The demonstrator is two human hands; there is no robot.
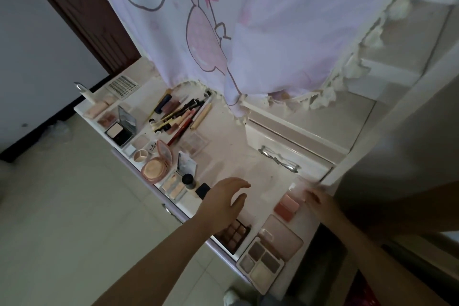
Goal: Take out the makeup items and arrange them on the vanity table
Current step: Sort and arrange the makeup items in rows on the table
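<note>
Makeup lies spread over the white vanity table (231, 141). My left hand (223, 196) hovers open above the table's front edge, over a brown eyeshadow palette (233, 232). My right hand (320, 200) rests its fingers on the clear lid of a pink blush palette (288, 204); its grip is blurred. In front of that lies an open four-pan eyeshadow palette (260, 261). Further left are a round pink powder compact (156, 166), a black compact (120, 131) and a heap of pencils and brushes (181, 114).
A pink printed curtain (223, 32) hangs over the table's back. A small drawer with a metal handle (279, 159) stands at the right. A dark wooden door (79, 15) is at the left. Tiled floor (74, 218) lies below the table's edge.
</note>
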